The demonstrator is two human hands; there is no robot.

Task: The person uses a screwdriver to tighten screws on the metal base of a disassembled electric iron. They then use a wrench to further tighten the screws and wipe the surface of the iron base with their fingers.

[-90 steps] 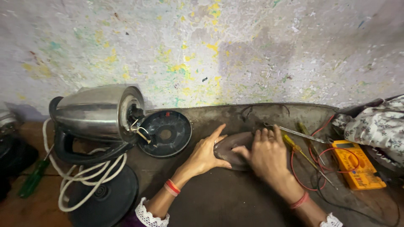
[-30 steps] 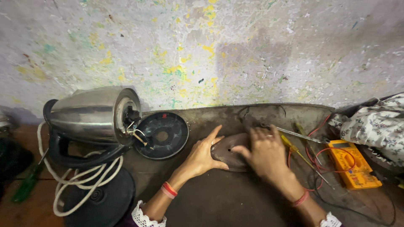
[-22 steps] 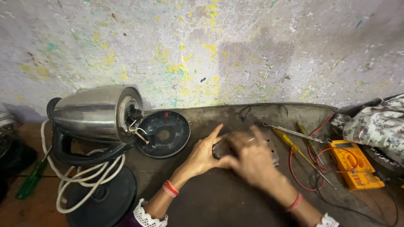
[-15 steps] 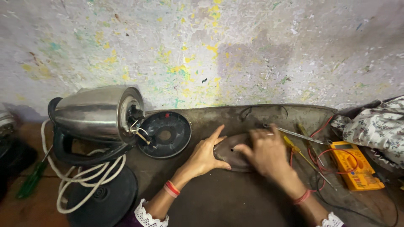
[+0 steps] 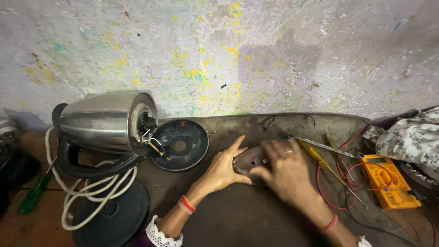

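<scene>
Item: dark oval plastic plate (image 5: 250,160), pierced with small holes, lying flat on the dark work mat (image 5: 256,219) at its middle, a little right of centre. We keep our left hand (image 5: 224,168) spread flat against its left edge, fingers straight and thumb out, pinning rather than gripping. Our right hand (image 5: 286,171) lies over the plate's right half and is blurred; whether its fingers pinch anything we cannot tell. Change noted: half a second ago this hand rested sharp and still on the right end; a moment earlier it had swept left across the plate, and it is now shifting again, so we judge the plate is being rubbed or worked back and forth while held in place. It has not left its spot. Adjacent stock: steel electric kettle (image 5: 107,121) on its side at far left, loose wires at its open bottom; detached round black base cover (image 5: 179,145) just beside it; white cord (image 5: 93,194); yellow multimeter (image 5: 386,180) with red leads at right; yellow-handled screwdriver (image 5: 315,155) near it.
</scene>
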